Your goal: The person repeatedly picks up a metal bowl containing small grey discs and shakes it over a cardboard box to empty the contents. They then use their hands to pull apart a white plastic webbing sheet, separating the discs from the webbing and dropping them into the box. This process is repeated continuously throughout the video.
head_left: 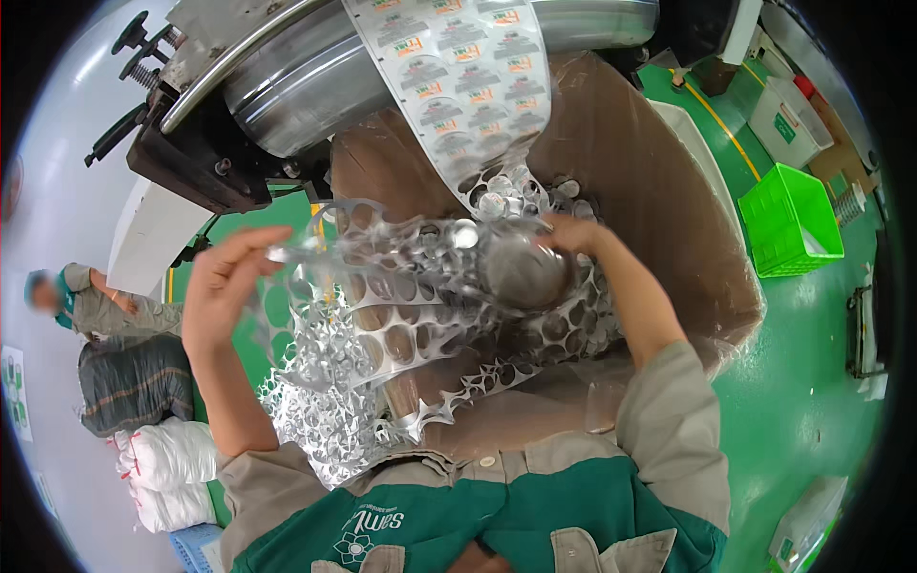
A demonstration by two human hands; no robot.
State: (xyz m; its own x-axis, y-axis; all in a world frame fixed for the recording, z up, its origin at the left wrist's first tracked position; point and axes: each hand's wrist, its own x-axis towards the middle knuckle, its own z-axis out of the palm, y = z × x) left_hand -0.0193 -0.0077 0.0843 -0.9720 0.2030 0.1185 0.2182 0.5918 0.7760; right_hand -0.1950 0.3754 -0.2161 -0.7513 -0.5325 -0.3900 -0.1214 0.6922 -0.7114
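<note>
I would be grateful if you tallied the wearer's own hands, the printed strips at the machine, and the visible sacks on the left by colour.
Wearer's hands: 2
Printed strip: 1
Dark sack: 1
White sacks: 2
Total: 6

- Bright indoor light; white glare streaks the metal roller [310,103].
- Motion blurs the left hand [224,277] and perforated foil [420,258] (the printed sheet [468,67] looks sharper).
- Fisheye distortion bends straight edges toward black corners.
</note>
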